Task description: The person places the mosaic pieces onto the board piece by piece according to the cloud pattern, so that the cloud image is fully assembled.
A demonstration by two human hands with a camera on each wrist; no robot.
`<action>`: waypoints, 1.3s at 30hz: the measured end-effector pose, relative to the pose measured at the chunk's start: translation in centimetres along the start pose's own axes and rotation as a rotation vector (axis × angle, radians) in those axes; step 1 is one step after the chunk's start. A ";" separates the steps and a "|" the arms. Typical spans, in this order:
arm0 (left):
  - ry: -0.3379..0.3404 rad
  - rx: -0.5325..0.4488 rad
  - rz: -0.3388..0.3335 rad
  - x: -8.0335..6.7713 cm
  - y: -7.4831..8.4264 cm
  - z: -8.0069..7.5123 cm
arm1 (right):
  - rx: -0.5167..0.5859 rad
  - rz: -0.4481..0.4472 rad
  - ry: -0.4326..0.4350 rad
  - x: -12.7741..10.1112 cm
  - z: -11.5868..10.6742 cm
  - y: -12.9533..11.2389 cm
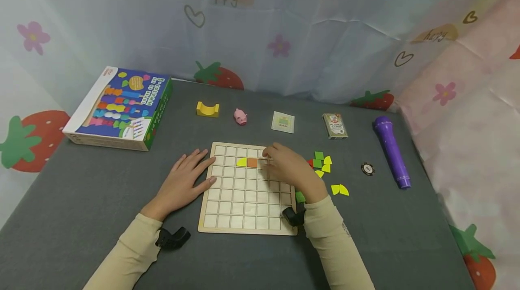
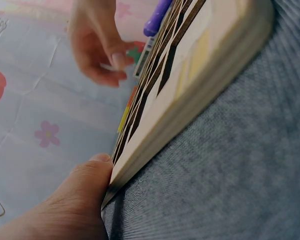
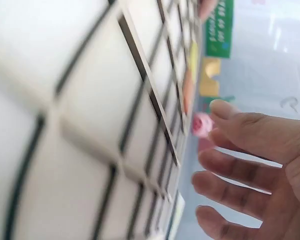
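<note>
A light wooden grid board (image 1: 248, 231) lies on the table, with a yellow quarter-round tile (image 1: 241, 162) and an orange square tile (image 1: 252, 162) side by side in its upper cells. My left hand (image 1: 183, 182) rests on the table at the board's left edge, fingers spread, thumb (image 2: 87, 182) and a fingertip touching the rim. Above the board's upper right part hovers my right hand (image 1: 290, 166). In the right wrist view, the fingers of this hand (image 3: 260, 170) are loosely bent and apart, and no tile shows between them.
Green tiles (image 1: 318, 156) and yellow quarter-round tiles (image 1: 340, 189) lie right of the board. Behind it are a yellow arch block (image 1: 207, 109), a pink pig (image 1: 240, 117), a card (image 1: 283, 122) and a playing-card box (image 1: 335, 126). A game box (image 1: 122, 107), chip (image 1: 367, 169) and purple tube (image 1: 392, 151) flank them.
</note>
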State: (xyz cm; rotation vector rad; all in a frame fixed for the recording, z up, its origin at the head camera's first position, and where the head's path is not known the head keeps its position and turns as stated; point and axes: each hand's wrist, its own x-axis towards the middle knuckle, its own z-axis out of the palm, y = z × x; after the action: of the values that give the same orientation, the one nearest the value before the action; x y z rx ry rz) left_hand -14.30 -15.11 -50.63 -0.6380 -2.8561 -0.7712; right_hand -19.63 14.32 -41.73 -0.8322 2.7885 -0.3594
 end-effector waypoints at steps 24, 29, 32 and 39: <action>-0.036 0.000 -0.034 0.0 0.1 0.0 | 0.074 0.198 -0.040 -8.0 -2.0 9.3; -0.037 0.001 -0.035 0.0 0.1 0.0 | 0.089 0.232 -0.059 -7.7 -1.3 9.5; -0.038 0.000 -0.037 0.0 0.1 0.0 | 0.089 0.251 -0.067 -7.6 -1.0 9.4; -0.033 -0.002 -0.029 0.0 0.0 0.0 | 0.104 0.271 -0.054 -7.7 -0.8 9.1</action>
State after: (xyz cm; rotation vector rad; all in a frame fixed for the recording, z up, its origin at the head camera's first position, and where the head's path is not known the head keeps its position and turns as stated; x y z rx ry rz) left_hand -14.32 -15.08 -50.62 -0.6173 -2.9010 -0.7746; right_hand -18.15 26.09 -42.63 -0.4267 2.7561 -0.4222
